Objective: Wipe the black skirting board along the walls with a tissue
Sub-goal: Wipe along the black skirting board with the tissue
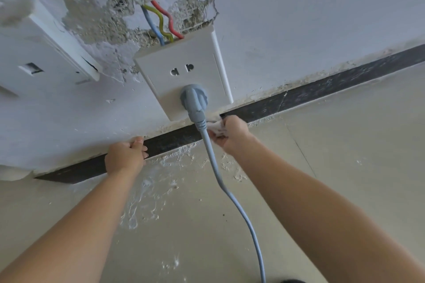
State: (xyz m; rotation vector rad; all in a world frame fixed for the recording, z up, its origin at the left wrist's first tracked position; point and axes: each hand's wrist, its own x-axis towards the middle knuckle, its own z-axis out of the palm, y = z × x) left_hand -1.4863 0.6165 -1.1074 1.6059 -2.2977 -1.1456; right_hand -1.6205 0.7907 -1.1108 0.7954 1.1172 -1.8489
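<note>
1. Bare hands: two, left hand (pixel 125 156) and right hand (pixel 232 133).
2. Crumpled white paper tissue (pixel 216 127): one.
3. Black skirting board strip (pixel 322 89): one.
4. White plastic wall plates, clearly seen: two, centre socket plate (pixel 195 57) and left plate (pixel 41 57).
5. Insulated wires: three, blue wire (pixel 153 27), yellow-green wire (pixel 161 23), red wire (pixel 169 18).
6. Round grey plug (pixel 194 99): one.
7. Grey cable (pixel 230 195): one.

A single wide-angle camera worn on the head looks forward and steeply down from close range, facing the wall (pixel 299 18) where the black skirting board (pixel 333 82) meets the floor (pixel 345 145).
</note>
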